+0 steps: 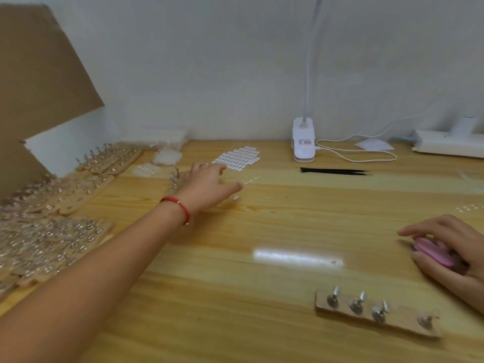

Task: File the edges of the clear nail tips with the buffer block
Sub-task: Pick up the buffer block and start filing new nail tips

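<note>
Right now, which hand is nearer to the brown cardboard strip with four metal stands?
Right. The right hand, gripping a pink buffer block, is just behind the brown cardboard strip; the left hand reaches far back-left.

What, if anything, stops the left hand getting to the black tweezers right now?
Probably nothing, so likely yes. The left hand looks open and empty, and the black tweezers lie flat to its right with nothing upright on the table between them. The lamp clamp sits behind the tweezers, off the path.

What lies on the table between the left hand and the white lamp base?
In the head view, a sheet of small white ovals lies between the left hand and the lamp base; the rest is bare.
</note>
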{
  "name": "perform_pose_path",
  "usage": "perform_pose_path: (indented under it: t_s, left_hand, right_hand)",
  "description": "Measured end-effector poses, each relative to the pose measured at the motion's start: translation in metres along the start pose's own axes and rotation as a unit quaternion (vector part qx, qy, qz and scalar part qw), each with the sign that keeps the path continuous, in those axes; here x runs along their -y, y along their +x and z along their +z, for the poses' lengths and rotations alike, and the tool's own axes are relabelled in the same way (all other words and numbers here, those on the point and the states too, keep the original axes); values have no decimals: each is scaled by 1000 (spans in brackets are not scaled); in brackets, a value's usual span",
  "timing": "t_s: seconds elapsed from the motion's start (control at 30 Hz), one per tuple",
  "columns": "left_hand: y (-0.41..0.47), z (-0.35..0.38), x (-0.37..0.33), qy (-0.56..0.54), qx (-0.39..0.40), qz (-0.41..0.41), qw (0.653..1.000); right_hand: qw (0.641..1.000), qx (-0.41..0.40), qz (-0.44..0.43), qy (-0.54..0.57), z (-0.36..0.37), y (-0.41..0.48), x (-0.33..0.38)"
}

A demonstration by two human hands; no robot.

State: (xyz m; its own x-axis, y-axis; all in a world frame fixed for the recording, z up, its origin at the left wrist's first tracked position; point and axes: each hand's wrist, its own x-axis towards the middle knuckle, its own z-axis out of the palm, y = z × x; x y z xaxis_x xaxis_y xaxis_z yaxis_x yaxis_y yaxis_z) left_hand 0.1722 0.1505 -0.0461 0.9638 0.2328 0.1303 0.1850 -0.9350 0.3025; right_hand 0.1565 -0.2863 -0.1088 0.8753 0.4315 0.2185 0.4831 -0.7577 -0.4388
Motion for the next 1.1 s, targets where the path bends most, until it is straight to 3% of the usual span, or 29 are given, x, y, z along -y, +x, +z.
perform_pose_path:
  t_s: [0.23,0.4,0.5,0.6,0.73,0.8,0.87,0.93,1.0,1.1]
  left_hand:
    - [14,-3,-20,17,32,9,999]
    - [10,-8,-21,-170,-2,-18,985]
    - [-16,-10,-32,-367,2,-23,930]
    - [-58,-1,-58,-533,108,-36,838]
    - [-96,14,-97,-627,188,-40,755]
    - [-106,20,-111,-662,189,-43,724]
    - [-112,24,-123,-680,183,-41,709]
    - [-116,27,-130,-685,179,-33,706]
    - [-117,29,-133,-685,173,-26,707]
    - [-118,31,-133,-680,171,-10,713]
  right_hand:
    - [998,-37,-45,17,-13,-3,37]
    - [996,-53,-69,10,-14,-1,43]
    - [997,-44,-66,9,-15,-2,46]
    - [997,-33,-67,19,-19,3,48]
    - [997,-54,-59,19,-25,11,58]
    - [990,-106,-17,90,-30,8,68]
    - [963,-83,31,253,-38,7,85]
    - [931,21,51,362,-40,9,102]
    - [919,69,50,386,-36,13,117]
    - [911,30,48,409,-25,22,128]
